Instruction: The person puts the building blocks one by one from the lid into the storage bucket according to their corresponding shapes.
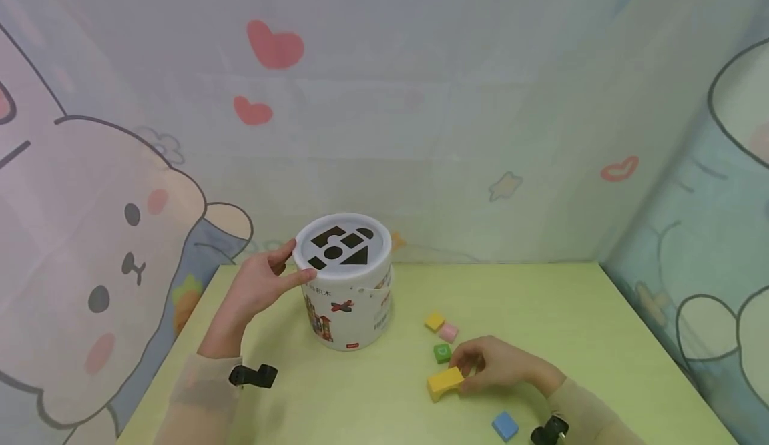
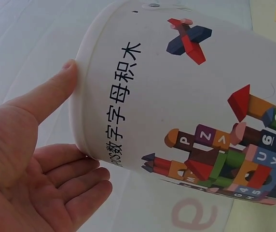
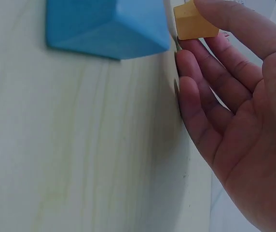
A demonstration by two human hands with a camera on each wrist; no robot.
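Observation:
My left hand (image 1: pixel 260 285) rests on the rim of a white bucket (image 1: pixel 348 311). Its thumb and fingers touch the rim at separate spots, fairly straight, as the left wrist view shows. Cut-out shapes pierce the bucket's white lid (image 1: pixel 375 258). My right hand (image 1: pixel 501 365) pinches one end of a yellow block (image 1: pixel 443 383) with a curved notch below, low over the table. In the right wrist view the thumb and fingertips grip this yellow block (image 3: pixel 193 21). Just beyond it lies a green block (image 1: pixel 442 353).
A small yellow block (image 1: pixel 435 321) and a pink block (image 1: pixel 448 332) lie right of the bucket. A blue block (image 1: pixel 505 425) sits near the front, beside the right wrist. The pale green table (image 1: pixel 541 298) ends at a patterned cloth backdrop (image 1: pixel 420 131).

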